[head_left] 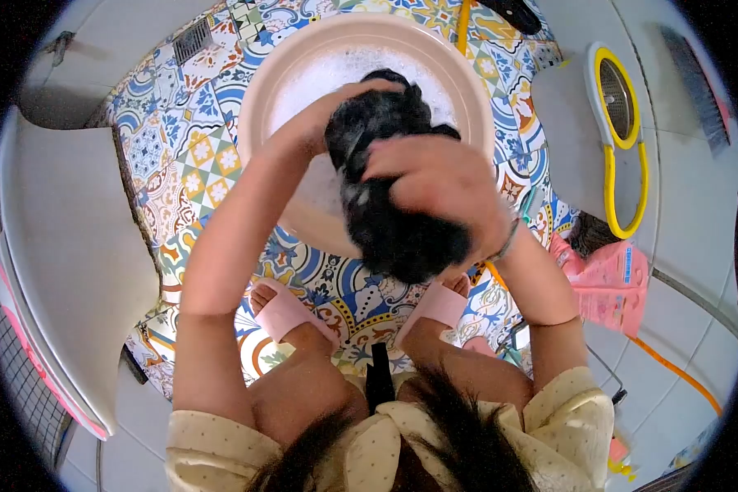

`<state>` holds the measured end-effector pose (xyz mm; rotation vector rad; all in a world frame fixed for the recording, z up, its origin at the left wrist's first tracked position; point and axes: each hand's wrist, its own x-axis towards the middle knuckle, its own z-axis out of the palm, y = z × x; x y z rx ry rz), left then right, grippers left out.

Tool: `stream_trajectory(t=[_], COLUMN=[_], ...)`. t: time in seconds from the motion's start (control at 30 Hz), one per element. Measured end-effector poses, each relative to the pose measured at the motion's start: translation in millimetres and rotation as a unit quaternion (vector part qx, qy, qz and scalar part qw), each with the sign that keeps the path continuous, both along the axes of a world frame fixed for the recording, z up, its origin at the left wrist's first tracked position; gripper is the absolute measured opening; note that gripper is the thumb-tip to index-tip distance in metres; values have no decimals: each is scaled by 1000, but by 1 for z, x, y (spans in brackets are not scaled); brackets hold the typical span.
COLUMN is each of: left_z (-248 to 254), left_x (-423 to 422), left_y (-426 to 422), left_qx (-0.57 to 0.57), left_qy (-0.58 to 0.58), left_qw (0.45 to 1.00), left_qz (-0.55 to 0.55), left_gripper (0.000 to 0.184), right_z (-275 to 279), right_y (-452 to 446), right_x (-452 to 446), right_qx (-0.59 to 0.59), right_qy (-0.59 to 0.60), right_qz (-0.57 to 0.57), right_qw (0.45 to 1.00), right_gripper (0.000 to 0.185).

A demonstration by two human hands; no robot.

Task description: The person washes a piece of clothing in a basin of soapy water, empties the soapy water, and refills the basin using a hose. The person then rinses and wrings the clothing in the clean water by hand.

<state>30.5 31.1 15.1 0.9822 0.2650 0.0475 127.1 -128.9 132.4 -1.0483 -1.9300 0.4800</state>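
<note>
A bunched, wet-looking black cloth (414,238) with traces of foam hangs over a pale pink basin (258,156) of white suds (307,90). Its lower end reaches past the near rim. My left hand (340,111) grips the upper left of the cloth, and the folds hide most of its fingers. Across the cloth's right side lies my right hand (447,184), slightly blurred, with its fingers curled around the fabric. What kind of garment it is, I cannot tell.
My feet in pink slippers (283,312) stand on patterned tiles just before the basin. A pink pouch (607,283) and an orange hose (672,373) lie at the right, below a yellow-rimmed grater-like tool (617,94). A floor drain (193,41) is at the upper left.
</note>
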Motion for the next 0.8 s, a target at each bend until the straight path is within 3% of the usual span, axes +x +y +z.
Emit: stream_trajectory(t=[0.07,0.1,0.27,0.37,0.4,0.5,0.6,0.7,0.73,0.8], left_z=[49,68,15,28,58,38,15,-17,-13,-17], left_x=[6,7,21,28,26,28,24,24,19,5], left_y=[-1,-5,-11,-24,-30,-34,-30,-20,-23,-18], left_qx=[6,77,359,507,538,542,480,379,412,528], left_qy=[170,216,146,212,229,242,258,208,271,127], left_qw=[983,970,914,808,783,776,822,884,857,812], left_qz=[-67,-78,-121,-213,-212,-215,-168,-180,-150,-213], left_gripper=[34,39,48,55,58,60,62,61,62,59], right_z=[4,1,-25,-43,-46,-59,-53,-56,-58,-51], right_y=[5,7,20,17,15,11,8,7,5,3], right_x=[-18,-25,-35,-46,-49,-49,-43,-42,-42,-36], right_qx=[-7,0,-38,-41,-59,-47,-109,-67,-109,-117], right_qy=[-61,-89,-126,-201,-228,-201,-154,-36,-16,53], right_qz=[27,31,105,133,134,115,89,-13,-17,-55], right_qw=[998,996,986,970,963,972,978,997,994,990], right_gripper=[58,56,58,58,58,59,44,51,49,46])
